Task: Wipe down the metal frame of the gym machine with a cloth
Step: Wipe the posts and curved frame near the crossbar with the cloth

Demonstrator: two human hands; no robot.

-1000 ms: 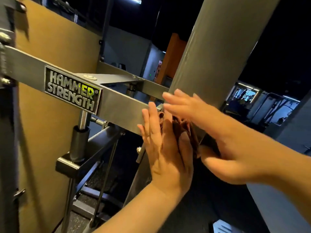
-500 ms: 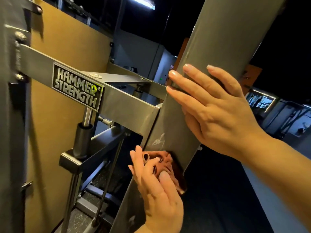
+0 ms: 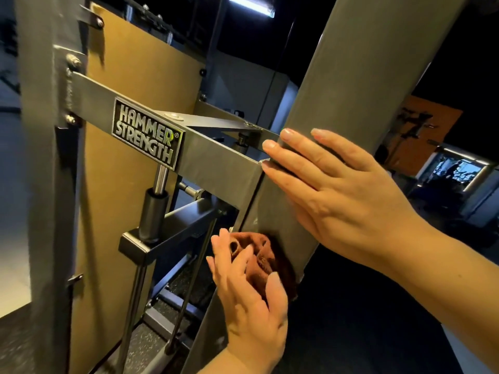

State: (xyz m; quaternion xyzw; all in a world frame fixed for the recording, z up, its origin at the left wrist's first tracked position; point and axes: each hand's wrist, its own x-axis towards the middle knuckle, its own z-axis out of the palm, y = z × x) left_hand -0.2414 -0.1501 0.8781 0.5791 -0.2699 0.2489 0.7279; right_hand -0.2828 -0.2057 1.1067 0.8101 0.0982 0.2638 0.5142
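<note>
A wide grey slanted post (image 3: 359, 76) of the gym machine's metal frame fills the upper right. A grey crossbar (image 3: 216, 160) with a Hammer Strength badge (image 3: 147, 136) meets it from the left. My left hand (image 3: 251, 298) grips a bunched reddish-brown cloth (image 3: 266, 261) and holds it against the post's lower part. My right hand (image 3: 337, 193) lies flat on the post just above, fingers straight, fingertips at the joint with the crossbar.
A tan panel (image 3: 127, 109) stands behind the crossbar. A grey upright (image 3: 40, 157) rises at far left. A black sleeve on a chrome rod (image 3: 154, 211) and thin rods hang below the crossbar. Dark gym floor and other machines lie to the right.
My right hand came off the cloth and settled flat on the post above it. My left hand slid the cloth down the post. The view shifted slightly to the left.
</note>
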